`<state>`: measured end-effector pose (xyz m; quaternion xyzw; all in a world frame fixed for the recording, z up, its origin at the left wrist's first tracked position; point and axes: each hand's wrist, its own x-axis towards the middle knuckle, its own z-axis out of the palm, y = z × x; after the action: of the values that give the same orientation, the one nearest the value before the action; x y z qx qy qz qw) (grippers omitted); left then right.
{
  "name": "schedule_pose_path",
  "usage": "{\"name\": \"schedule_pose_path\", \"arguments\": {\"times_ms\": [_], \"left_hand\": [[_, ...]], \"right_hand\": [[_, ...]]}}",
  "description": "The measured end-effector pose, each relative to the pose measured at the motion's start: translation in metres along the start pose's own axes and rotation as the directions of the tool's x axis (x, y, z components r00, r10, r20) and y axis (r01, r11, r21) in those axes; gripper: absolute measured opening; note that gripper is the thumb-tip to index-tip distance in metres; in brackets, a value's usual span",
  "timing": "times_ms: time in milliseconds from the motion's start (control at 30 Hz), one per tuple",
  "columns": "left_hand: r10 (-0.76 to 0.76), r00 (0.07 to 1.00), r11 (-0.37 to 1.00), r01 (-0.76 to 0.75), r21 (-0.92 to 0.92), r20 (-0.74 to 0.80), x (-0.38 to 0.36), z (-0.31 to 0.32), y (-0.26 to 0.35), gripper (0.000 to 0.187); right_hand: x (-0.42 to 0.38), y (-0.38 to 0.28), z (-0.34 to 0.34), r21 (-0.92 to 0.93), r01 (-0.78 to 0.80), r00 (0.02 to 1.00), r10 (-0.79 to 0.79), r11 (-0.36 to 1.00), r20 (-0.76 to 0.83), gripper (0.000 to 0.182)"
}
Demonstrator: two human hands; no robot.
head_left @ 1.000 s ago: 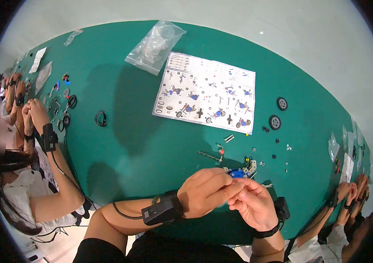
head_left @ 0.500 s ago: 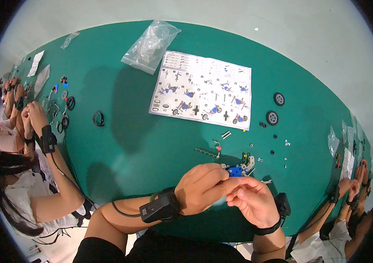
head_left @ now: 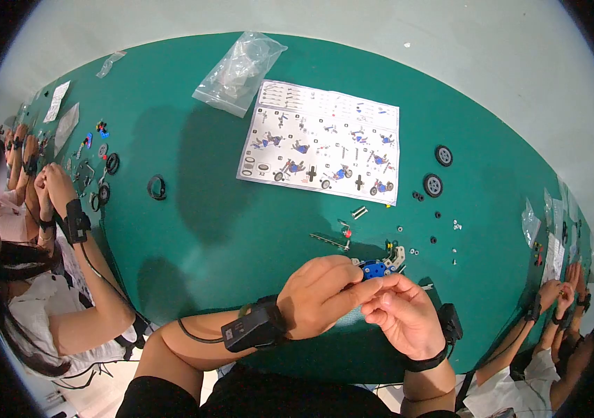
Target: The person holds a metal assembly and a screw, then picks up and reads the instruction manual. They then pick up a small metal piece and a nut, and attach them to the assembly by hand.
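- Where your fingertips meet, the blue assembly (head_left: 375, 269) sits just beyond them, over the near part of the green table (head_left: 276, 230); whether it is held up or lies there cannot be told.
- Your left hand (head_left: 319, 296) bends its fingers in beside the assembly, but their tips are hidden, so you cannot tell what they clamp.
- Your right hand (head_left: 408, 320) brings thumb and forefinger close together, the other fingers curled; any small part between them is too hidden to tell. Meeting like this probably steadies both hands for fine work.
- Ahead of you lie a metal strip (head_left: 328, 241) and a silver cylinder (head_left: 360, 212), seemingly kept within easy reach.
- Off to your right, two wheels (head_left: 433, 185) and small nuts (head_left: 457, 224) are spread apart, perhaps so each is easy to pick out.
- Farther out, the instruction sheet (head_left: 321, 143) faces you, likely for reading; "X2" shows beside its tyre drawing, while most other print is too small.
- Beyond it rests a clear bag (head_left: 238, 73), with no readable label.
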<state>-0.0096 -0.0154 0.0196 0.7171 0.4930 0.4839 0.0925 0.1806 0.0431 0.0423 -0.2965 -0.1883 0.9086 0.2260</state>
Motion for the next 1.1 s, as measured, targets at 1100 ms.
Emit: {"name": "schedule_pose_path", "arguments": {"times_ms": [1100], "left_hand": [[0.046, 0.999, 0.998, -0.045, 0.032, -0.021, 0.0032, 0.0004, 0.0026, 0.045]], "right_hand": [[0.0006, 0.0039, -0.0005, 0.028, 0.001, 1.0, -0.001, 1.0, 0.003, 0.018]]}}
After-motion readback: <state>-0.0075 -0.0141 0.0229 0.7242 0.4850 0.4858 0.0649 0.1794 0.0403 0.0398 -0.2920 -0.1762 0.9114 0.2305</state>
